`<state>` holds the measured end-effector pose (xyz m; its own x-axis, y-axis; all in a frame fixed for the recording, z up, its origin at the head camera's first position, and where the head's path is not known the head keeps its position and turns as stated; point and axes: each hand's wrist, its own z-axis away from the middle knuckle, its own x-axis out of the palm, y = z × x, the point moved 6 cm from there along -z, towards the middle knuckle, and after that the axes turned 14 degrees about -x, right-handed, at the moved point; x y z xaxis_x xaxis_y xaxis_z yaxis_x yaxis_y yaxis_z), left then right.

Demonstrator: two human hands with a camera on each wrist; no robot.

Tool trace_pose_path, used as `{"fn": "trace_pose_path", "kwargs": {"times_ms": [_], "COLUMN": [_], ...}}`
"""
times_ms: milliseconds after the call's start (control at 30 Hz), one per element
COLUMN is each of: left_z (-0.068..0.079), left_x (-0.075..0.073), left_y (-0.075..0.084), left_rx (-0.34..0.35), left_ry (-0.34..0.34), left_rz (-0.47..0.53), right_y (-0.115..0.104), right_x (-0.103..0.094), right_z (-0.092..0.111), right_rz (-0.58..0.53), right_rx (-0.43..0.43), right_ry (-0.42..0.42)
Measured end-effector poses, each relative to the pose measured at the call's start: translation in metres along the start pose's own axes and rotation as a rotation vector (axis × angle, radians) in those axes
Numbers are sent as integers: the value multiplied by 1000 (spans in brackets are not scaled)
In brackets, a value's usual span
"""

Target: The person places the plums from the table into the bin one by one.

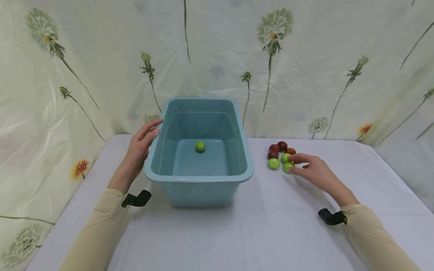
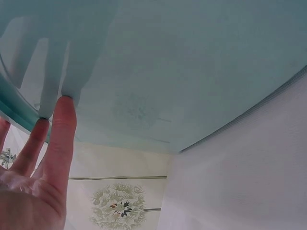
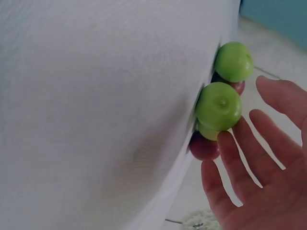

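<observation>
A light blue plastic tub (image 1: 200, 178) stands on the table with one green apple (image 1: 200, 146) on its floor. My left hand (image 1: 138, 145) is at the tub's left side, fingers extended; in the left wrist view its fingertips (image 2: 64, 108) touch the outer wall just under the rim. Right of the tub lies a small group of apples. My right hand (image 1: 315, 173) reaches over its near edge, thumb and fingers spread around a green apple (image 3: 218, 106). The right wrist view shows the thumb apart from that apple and the fingertips close beside it.
Several red apples (image 1: 273, 154) lie behind the green ones, close together. Another green apple (image 1: 273, 163) sits on the group's left, nearest the tub. A white cloth (image 1: 271, 233) covers the table. Behind it hangs a flower-printed curtain (image 1: 210, 49).
</observation>
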<state>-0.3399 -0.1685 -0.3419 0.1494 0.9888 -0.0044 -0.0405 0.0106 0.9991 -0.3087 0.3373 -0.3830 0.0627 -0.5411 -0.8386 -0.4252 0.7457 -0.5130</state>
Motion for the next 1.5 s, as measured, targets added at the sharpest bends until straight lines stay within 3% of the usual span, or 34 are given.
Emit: {"fn": "trace_pose_path", "kwargs": {"times_ms": [700, 1500], "left_z": [1, 0], "left_x": [-1, 0], "left_y": [0, -1], "left_rx": [0, 3], "left_ry": [14, -6], "left_rz": [-8, -11], "right_y": [11, 5], "right_x": [9, 4], "right_z": [-2, -6], "right_rz": [-22, -38], "right_rx": [-50, -39], "right_ry": [-41, 19]}}
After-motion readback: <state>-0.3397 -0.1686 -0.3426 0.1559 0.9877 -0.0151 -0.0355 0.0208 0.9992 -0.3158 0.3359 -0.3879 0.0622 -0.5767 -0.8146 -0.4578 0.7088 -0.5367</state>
